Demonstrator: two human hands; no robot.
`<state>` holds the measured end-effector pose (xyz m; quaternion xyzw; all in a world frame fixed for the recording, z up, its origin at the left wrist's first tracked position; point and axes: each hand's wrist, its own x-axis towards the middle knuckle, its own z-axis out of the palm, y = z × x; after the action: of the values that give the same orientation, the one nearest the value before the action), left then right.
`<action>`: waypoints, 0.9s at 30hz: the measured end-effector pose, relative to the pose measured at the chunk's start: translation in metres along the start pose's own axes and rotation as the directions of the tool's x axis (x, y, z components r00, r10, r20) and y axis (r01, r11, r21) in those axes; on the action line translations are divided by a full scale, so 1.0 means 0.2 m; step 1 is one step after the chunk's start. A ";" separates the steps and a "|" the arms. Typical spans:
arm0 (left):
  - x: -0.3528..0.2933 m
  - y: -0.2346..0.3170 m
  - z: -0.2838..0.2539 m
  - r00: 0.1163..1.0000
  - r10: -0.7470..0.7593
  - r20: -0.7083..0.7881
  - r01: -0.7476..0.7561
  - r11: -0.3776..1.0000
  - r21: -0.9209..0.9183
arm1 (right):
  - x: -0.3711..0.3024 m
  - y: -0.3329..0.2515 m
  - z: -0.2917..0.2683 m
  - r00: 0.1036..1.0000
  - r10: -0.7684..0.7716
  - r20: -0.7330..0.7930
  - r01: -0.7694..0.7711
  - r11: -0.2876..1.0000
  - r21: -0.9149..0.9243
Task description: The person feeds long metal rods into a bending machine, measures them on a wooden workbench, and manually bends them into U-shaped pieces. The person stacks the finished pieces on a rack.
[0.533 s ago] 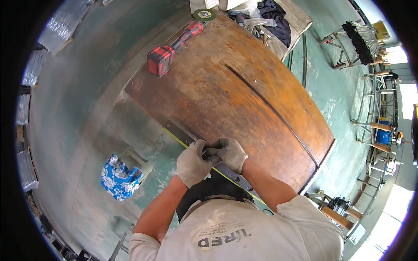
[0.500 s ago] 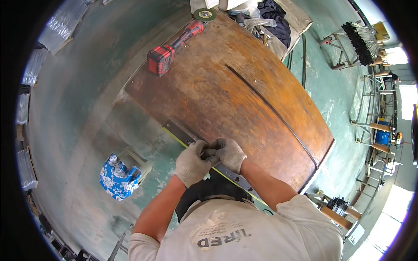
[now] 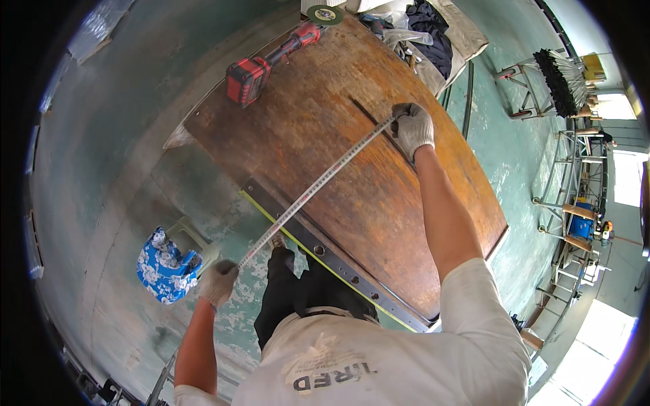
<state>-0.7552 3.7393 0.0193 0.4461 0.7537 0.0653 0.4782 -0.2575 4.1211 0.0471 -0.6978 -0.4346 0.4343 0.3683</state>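
Observation:
A white tape measure blade (image 3: 318, 185) stretches diagonally over the near edge of a brown, rust-stained worktable (image 3: 305, 122). My right hand (image 3: 412, 128), in a grey-white glove, closes on the blade's far end above the table. Low on the left, beyond the table edge, my gloved left hand (image 3: 220, 281) is closed round the other end; the case itself is hidden. Under the blade, a dark flat metal bar with holes (image 3: 336, 266) lies along the near edge, beside a yellow-green strip (image 3: 259, 208). A thin dark rod (image 3: 371, 116) lies on the table beneath my right hand.
A red and black cordless grinder (image 3: 261, 72) with a round disc lies at the table's far left. Bags and dark cloth (image 3: 430, 34) are piled at the far end. A stool with a blue floral cover (image 3: 166, 267) stands left; wheeled racks (image 3: 535, 84) stand right.
My hands have parted from together over the bar. The right moved up and far over the table, the left down and left, with the tape blade now drawn out between them.

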 end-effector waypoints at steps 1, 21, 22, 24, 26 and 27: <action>-0.03 -0.02 -0.01 0.999 -0.049 0.008 0.049 0.999 -0.001 | 0.05 0.01 0.02 1.000 -0.002 0.014 0.002 1.000 -0.004; 0.06 0.09 0.00 0.957 -0.148 -0.251 0.180 0.977 0.111 | 0.12 0.37 0.13 0.990 -0.131 -0.044 0.071 0.756 -0.651; 0.05 0.10 -0.01 0.957 -0.146 -0.251 0.180 0.977 0.118 | 0.12 0.35 0.13 0.991 -0.123 -0.046 0.064 0.758 -0.649; 0.06 0.09 -0.02 0.957 -0.159 -0.241 0.200 0.968 0.153 | 0.12 0.35 0.13 0.993 -0.111 -0.047 0.053 0.754 -0.655; 0.06 0.08 -0.04 0.959 -0.155 -0.235 0.199 0.964 0.178 | 0.14 0.37 0.13 0.994 -0.101 -0.044 0.046 0.741 -0.670; 0.06 0.07 -0.05 0.959 -0.176 -0.221 0.216 0.961 0.173 | 0.14 0.37 0.13 0.995 -0.093 -0.045 0.040 0.750 -0.660</action>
<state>-0.7553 3.7605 0.0237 0.4045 0.8421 -0.0114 0.3565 -0.2536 4.1243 -0.0352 -0.7826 -0.5699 0.2139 0.1306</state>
